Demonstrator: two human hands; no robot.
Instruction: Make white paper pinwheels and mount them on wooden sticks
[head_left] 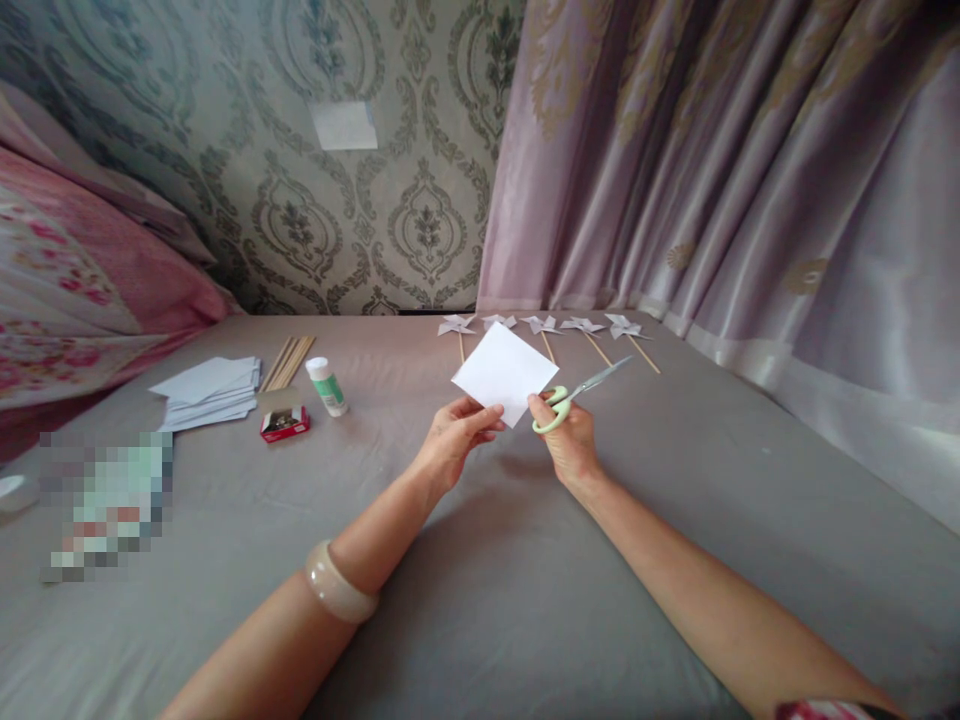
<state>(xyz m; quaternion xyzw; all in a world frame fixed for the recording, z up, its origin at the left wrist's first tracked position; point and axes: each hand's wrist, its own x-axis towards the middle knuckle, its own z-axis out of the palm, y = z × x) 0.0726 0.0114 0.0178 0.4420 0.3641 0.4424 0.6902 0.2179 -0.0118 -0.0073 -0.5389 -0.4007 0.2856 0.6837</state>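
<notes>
five paper pinwheels (543, 325) lie in a row along the far side of the grey cloth (480, 590), four with sticks (644, 355) in view and one partly hidden behind the white sheet (501, 368), so that much looks done; the sheet, held up over the cloth with a corner pointing upward, shows no slit that can be made out, so it seems uncut. the left hand (456, 438) pinches its lower left edge between thumb and fingers; the right hand (573, 437) has its fingers curled around the handles of the scissors (600, 377), blades pointing away from the sheet. apparently unused, to the left, are a paper stack (210, 395), bare sticks (291, 362), an open red box (285, 430) and a white-and-green bottle (328, 391)
</notes>
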